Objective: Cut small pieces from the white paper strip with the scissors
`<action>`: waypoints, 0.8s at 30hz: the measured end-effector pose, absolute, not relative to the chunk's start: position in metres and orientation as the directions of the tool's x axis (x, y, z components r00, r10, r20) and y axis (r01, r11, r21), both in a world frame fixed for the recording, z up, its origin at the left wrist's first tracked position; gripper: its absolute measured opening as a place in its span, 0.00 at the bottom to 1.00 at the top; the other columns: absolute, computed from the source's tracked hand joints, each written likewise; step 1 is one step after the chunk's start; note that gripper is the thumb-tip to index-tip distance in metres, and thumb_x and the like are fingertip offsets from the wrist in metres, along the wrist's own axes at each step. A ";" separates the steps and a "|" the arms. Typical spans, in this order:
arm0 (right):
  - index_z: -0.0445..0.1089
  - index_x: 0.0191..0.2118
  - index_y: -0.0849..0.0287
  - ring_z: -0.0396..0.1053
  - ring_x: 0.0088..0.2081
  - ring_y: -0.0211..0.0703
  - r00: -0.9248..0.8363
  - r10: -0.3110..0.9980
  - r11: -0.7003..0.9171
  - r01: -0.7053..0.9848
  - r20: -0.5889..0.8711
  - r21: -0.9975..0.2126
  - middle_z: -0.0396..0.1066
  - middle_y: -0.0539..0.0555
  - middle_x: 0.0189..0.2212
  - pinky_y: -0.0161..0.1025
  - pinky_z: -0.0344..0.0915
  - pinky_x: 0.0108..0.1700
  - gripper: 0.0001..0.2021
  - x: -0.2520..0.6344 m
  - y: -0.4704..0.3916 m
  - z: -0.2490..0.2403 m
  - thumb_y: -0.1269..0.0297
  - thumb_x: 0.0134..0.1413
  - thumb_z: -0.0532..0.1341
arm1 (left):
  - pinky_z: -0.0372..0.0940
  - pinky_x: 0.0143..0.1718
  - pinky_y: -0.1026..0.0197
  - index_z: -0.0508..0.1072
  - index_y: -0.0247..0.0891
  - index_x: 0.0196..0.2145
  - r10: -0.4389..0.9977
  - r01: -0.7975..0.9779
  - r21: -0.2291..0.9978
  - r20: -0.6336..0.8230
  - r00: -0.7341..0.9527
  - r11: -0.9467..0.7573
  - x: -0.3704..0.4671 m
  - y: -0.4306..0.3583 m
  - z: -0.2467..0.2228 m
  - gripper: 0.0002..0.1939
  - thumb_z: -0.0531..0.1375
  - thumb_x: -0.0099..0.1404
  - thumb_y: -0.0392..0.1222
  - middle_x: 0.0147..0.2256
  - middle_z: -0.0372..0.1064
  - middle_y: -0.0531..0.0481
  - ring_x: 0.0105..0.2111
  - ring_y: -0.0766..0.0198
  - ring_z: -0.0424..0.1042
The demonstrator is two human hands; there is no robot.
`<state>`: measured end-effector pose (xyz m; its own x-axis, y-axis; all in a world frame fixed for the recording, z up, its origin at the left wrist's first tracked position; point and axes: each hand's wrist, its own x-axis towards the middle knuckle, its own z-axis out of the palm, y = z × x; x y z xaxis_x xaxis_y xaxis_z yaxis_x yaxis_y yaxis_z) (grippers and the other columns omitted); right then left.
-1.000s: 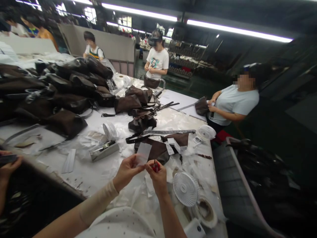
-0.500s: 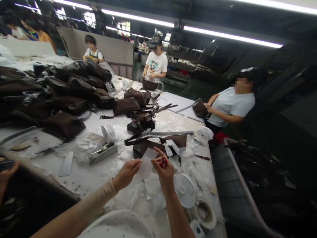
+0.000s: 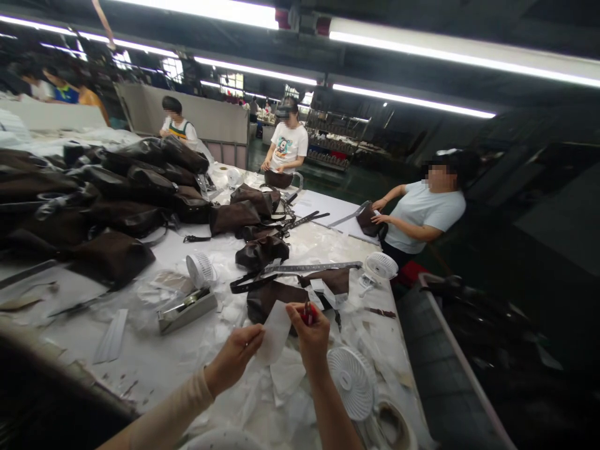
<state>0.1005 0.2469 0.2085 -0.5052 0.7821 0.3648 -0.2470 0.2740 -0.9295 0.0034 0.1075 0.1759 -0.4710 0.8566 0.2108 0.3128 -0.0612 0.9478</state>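
Note:
My left hand (image 3: 235,357) is closed, pinching the left edge of a thin, translucent white sheet (image 3: 276,332) between thumb and fingers. My right hand (image 3: 313,336) grips the sheet's upper right edge with thumb and fingertip. Tucked in that same hand is a small red-handled tool (image 3: 308,314), its metal tip pointing up; it looks like thread snips, though the fingers cover much of it. Just beyond the sheet lies a dark brown bag (image 3: 269,299) with a black strap. White paper pieces (image 3: 323,292) rest on the brown bag part beside it.
A tape dispenser (image 3: 187,310) and a small white fan (image 3: 200,270) stand to the left. Nearer on the right are a larger fan (image 3: 352,382) and a tape roll (image 3: 396,425). Brown bags (image 3: 117,206) are heaped at the left. Co-workers handle bags across the table; a bin (image 3: 450,356) borders the right.
The view has tilted up, so the table sits lower in the picture. My right index finger, stretched out before, is now bent in. Both hands still hold the sheet.

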 end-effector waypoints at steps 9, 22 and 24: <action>0.69 0.26 0.61 0.58 0.21 0.33 -0.400 0.826 0.331 -0.226 0.397 -0.916 0.66 0.47 0.19 0.32 0.59 0.24 0.14 0.094 0.244 0.221 0.56 0.45 0.69 | 0.68 0.40 0.61 0.45 0.38 0.67 0.768 0.288 0.931 0.351 -0.536 -0.224 0.013 0.113 0.180 0.36 0.57 0.66 0.46 0.39 0.73 0.46 0.34 0.63 0.71; 0.70 0.40 0.61 0.44 0.16 0.27 -0.574 0.786 0.022 -0.345 0.229 -0.938 0.73 0.53 0.32 0.32 0.42 0.16 0.21 0.096 0.257 0.232 0.47 0.49 0.64 | 0.71 0.45 0.57 0.75 0.38 0.48 0.761 0.435 0.843 0.499 -0.415 -0.316 -0.019 0.123 0.206 0.14 0.58 0.65 0.38 0.48 0.73 0.41 0.44 0.57 0.75; 0.69 0.43 0.61 0.49 0.17 0.28 -0.642 0.742 -0.043 -0.338 0.196 -0.940 0.74 0.56 0.35 0.31 0.45 0.17 0.23 0.096 0.251 0.221 0.46 0.48 0.65 | 0.71 0.45 0.58 0.75 0.38 0.48 0.745 0.427 0.854 0.487 -0.456 -0.298 -0.023 0.123 0.209 0.14 0.59 0.65 0.39 0.48 0.73 0.41 0.44 0.57 0.75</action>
<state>0.0964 0.2514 0.2213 -0.6415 0.7415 0.1964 -0.3377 -0.0431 -0.9403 -0.0229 0.1233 0.2088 -0.4555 0.7450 0.4873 0.4265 -0.2979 0.8540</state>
